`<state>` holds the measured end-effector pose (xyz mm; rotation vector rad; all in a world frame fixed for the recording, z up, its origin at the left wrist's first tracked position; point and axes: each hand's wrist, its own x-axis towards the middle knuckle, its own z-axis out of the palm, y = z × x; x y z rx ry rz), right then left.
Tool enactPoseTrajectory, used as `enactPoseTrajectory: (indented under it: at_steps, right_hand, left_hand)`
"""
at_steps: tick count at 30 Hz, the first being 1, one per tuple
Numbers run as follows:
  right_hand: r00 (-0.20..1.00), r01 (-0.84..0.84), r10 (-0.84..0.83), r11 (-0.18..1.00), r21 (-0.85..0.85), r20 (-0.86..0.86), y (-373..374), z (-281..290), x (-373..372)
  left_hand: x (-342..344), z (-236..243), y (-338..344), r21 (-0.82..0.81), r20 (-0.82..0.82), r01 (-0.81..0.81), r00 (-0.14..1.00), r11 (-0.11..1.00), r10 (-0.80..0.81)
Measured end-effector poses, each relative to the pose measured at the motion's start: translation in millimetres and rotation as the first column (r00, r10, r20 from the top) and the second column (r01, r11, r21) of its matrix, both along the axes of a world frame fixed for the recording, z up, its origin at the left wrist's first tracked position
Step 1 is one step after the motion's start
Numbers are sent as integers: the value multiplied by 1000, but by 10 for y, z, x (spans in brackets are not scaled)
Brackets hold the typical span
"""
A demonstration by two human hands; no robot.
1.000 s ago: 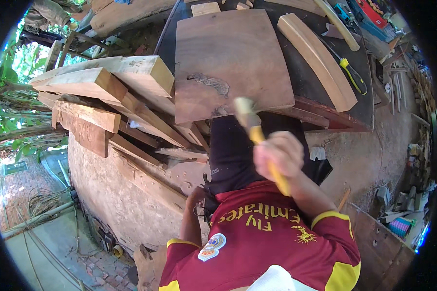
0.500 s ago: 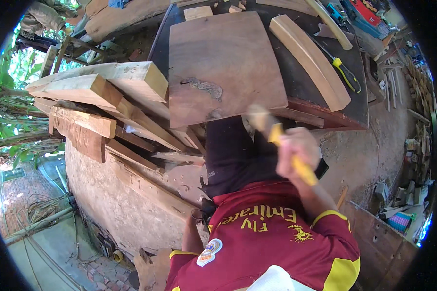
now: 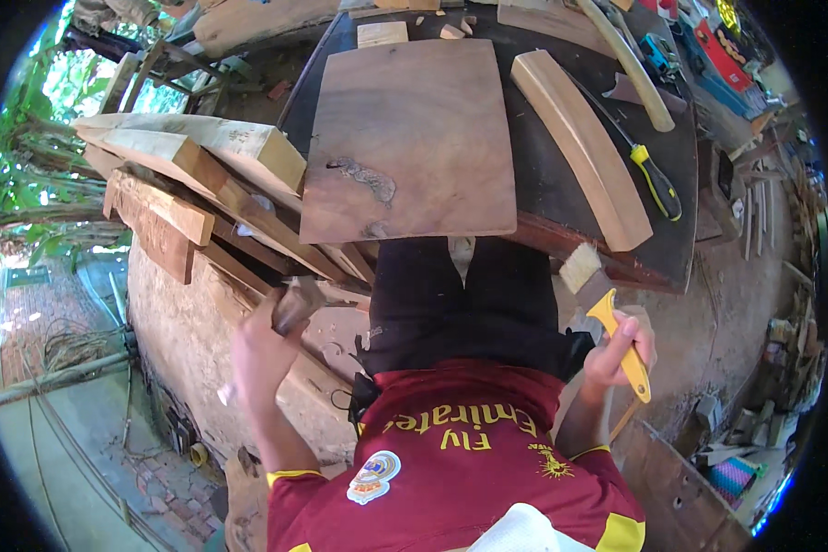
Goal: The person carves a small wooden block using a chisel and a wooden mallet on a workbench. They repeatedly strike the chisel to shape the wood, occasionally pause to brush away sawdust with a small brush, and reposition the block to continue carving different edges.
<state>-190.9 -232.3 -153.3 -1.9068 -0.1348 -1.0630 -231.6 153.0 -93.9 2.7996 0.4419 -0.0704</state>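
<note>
In my right hand (image 3: 627,350) is a paintbrush (image 3: 605,308) with a yellow handle and pale bristles. Its bristles point up toward the table edge, apart from the wood. My left hand (image 3: 262,340) is closed round a small grey-brown object (image 3: 297,305), blurred, whose kind I cannot make out. Ahead of me a flat wooden board (image 3: 423,129) with a dark, rough knot lies on the table, its near edge overhanging my legs. To its right rests a smooth curved piece of wood (image 3: 584,152), touched by neither hand.
On the dark table (image 3: 547,198) a yellow-and-black screwdriver (image 3: 656,182) lies beside the curved wood. Long timber beams (image 3: 248,147) stack up on the left, close to my left hand. Small wood offcuts (image 3: 382,35) and a blue toolbox (image 3: 708,60) sit at the far side.
The brush has moved away from the board's near right corner, down and to the right. My left hand has come up from beside my body with the grey-brown object in it.
</note>
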Motion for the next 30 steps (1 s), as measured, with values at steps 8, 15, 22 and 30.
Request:
enactPoseTrajectory:
  at_steps: [8,15,22,30]
  right_hand:
    - [994,110,-110,991,77,1,-272,-49,3]
    - [986,148,-159,971,190,43,-448,-78,-19]
    - [971,48,-110,960,277,211,-362,-108,227]
    - [980,-184,145,926,331,138,-34,112,467]
  left_hand:
    - [982,745,-970,239,140,557,791,795,-596]
    - [1245,380,-1106,234,174,507,818,830,-549]
    - [944,268,-1128,8,271,424,871,906,-410]
    - [840,146,-982,18,408,409,830,912,-380]
